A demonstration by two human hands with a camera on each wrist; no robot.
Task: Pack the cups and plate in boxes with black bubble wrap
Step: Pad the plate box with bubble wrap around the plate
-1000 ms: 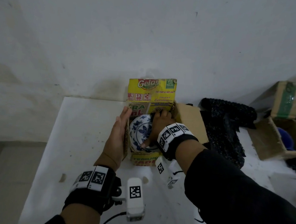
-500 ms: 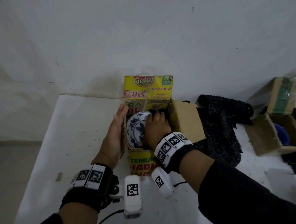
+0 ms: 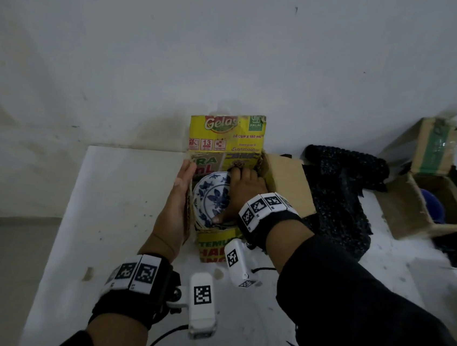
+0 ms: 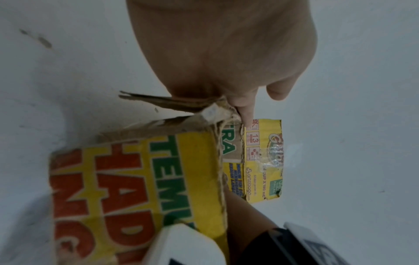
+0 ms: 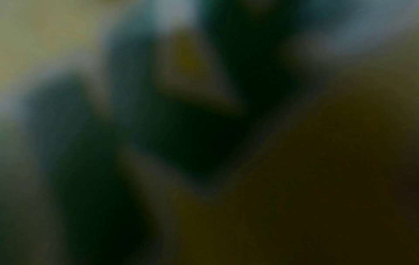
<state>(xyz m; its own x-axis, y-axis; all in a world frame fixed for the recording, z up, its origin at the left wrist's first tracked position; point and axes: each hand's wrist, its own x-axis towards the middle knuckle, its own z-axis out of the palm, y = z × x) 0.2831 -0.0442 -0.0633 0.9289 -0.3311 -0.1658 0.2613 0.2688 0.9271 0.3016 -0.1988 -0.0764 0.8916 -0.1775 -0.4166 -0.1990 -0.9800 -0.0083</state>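
So the plate [image 3: 210, 196] is down in the yellow box [image 3: 215, 243], tilted up on edge against the left wall instead of lying flat, probably because the box is too narrow for it any other way. The right hand [image 3: 243, 194] is inside with it, thumb on the plate's lower rim and fingers reaching over the far side toward the back wall. Whether those fingers are actually curled on the plate or just pushing it, can't tell, and the right wrist view is pure blur so no help there.

The left hand [image 3: 177, 204] is flat and open, palm pressed against the outside of the left wall. My guess is it's bracing the box so it doesn't slide or bulge while the plate gets seated.

The black bubble wrap [image 3: 340, 201] is piled on the surface [image 3: 121, 218] just right of the box, and the plate looks bare, so padding seems still to come. A second box [image 3: 426, 210] sits further right with something blue [image 3: 430, 209] in it, maybe a cup.
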